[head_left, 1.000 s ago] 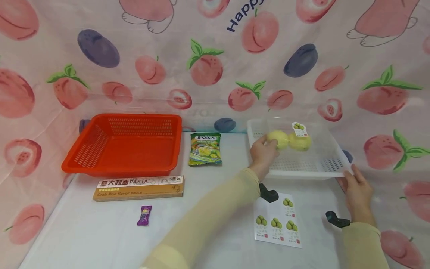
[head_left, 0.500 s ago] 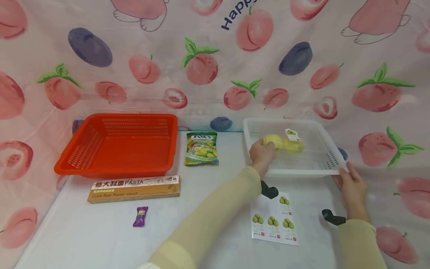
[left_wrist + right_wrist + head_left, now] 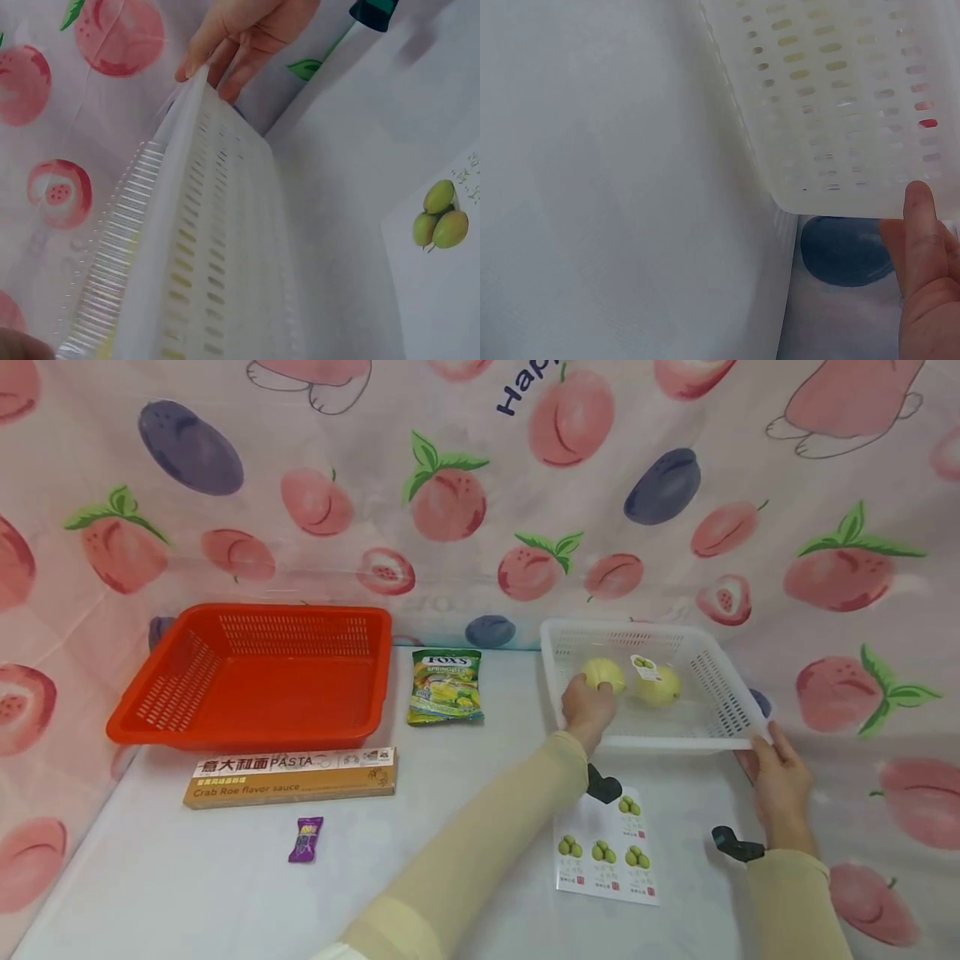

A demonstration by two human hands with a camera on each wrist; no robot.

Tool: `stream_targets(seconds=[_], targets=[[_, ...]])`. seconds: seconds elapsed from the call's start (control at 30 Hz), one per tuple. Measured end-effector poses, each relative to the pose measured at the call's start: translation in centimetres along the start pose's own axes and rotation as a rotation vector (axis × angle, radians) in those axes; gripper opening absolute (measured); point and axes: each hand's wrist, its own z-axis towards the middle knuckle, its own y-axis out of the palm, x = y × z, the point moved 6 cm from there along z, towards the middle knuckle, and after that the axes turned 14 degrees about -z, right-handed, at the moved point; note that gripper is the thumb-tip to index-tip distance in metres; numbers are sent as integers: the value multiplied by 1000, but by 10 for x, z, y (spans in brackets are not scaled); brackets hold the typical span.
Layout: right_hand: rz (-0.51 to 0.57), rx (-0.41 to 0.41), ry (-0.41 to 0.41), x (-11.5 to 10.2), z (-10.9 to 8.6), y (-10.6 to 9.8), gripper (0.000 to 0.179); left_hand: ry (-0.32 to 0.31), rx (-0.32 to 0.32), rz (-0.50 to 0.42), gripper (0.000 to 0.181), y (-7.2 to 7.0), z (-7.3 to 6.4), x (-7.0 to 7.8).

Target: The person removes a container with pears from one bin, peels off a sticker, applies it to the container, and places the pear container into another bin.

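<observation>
My left hand (image 3: 588, 706) grips the left end of a clear plastic box (image 3: 112, 255), which sits low inside a white basket (image 3: 667, 744) at the right. Two round yellow-green fruits (image 3: 660, 687) show through the box, and a fruit sticker (image 3: 645, 667) is on its top. In the left wrist view the ridged box edge shows past the basket's slotted side, with only a left fingertip (image 3: 19, 346) visible. At the basket's near right corner, my right hand (image 3: 780, 781) holds the rim between thumb and fingers; the right wrist view has one finger against the slotted wall.
A red basket (image 3: 292, 693) stands at the back left, with a pasta box (image 3: 292, 781) before it. Between the baskets lies a green candy bag (image 3: 446, 687). A small purple wrapped candy (image 3: 306, 840) and a sticker sheet (image 3: 607, 860) are nearer the front.
The clear box in my left hand has gone down from rim height into the white basket. My right hand stays at the basket's corner. The head view has shifted slightly.
</observation>
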Motion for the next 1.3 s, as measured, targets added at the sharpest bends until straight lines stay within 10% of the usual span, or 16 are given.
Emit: stream_targets(seconds=[0.57,0.93,1.17,1.3], targets=[[-14,-7,-18,-4,3,3,64,-189,-245,133,77,7,2,-5],[80,35,-30,0,-1,-18,63,347,-520,212,74,1,-34,38],[28,45,-23,-5,-1,-12,60,509,-633,278,75,-51,-46,44],[-207,141,-31,-14,-5,-7,58,549,-627,326,74,-89,-34,36]])
